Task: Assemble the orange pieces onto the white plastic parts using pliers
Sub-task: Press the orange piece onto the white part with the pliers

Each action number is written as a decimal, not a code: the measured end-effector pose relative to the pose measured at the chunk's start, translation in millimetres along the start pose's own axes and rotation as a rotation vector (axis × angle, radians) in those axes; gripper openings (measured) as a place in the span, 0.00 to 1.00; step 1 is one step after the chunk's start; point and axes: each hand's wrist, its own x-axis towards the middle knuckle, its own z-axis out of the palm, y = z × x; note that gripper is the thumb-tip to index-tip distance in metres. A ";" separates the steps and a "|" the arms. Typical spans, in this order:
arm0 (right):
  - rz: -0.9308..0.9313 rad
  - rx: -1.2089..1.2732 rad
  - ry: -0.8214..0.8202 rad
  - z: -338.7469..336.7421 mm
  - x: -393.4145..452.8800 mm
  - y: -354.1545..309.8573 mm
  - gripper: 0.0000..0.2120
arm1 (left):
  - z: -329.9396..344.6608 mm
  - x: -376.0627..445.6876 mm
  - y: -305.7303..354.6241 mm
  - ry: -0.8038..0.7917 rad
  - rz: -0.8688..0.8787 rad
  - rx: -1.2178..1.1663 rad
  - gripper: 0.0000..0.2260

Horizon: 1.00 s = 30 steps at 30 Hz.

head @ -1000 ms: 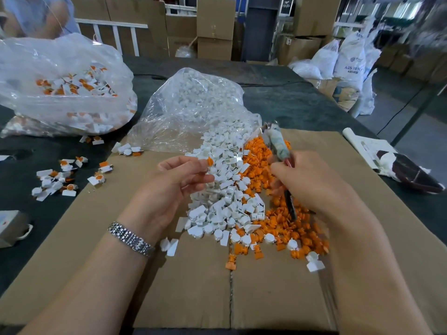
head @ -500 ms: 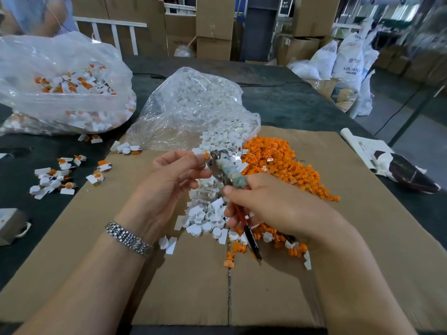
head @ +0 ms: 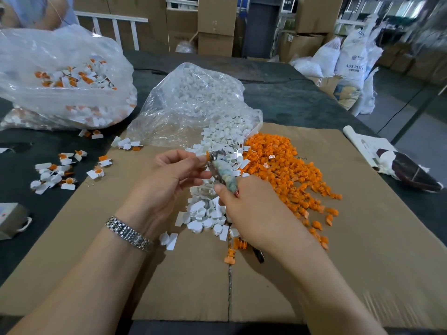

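Left hand (head: 169, 180) pinching a part (head: 206, 156), right hand (head: 251, 213) gripping pliers (head: 223, 171), white pile (head: 212, 201), orange pile (head: 285, 170), bags (head: 60, 76), cardboard (head: 362, 238), warehouse boxes (head: 215, 22)

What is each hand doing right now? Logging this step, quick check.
Left hand: pinching a small white and orange part at its fingertips.
Right hand: gripping the pliers, whose tip meets that part.
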 end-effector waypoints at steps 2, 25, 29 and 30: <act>-0.001 -0.020 0.007 0.9 1.0 1.6 0.21 | -0.6 0.5 0.1 -0.009 -0.003 -0.002 0.04; 0.336 -0.519 0.317 -45.7 36.3 86.2 0.27 | -20.9 20.2 -25.5 0.118 0.317 1.343 0.20; 0.317 -0.591 0.315 -37.4 41.0 91.0 0.29 | -22.9 25.8 -26.2 0.154 0.316 1.369 0.17; 0.308 -0.592 0.320 -36.5 42.2 91.5 0.29 | -23.4 26.2 -26.5 0.159 0.316 1.366 0.15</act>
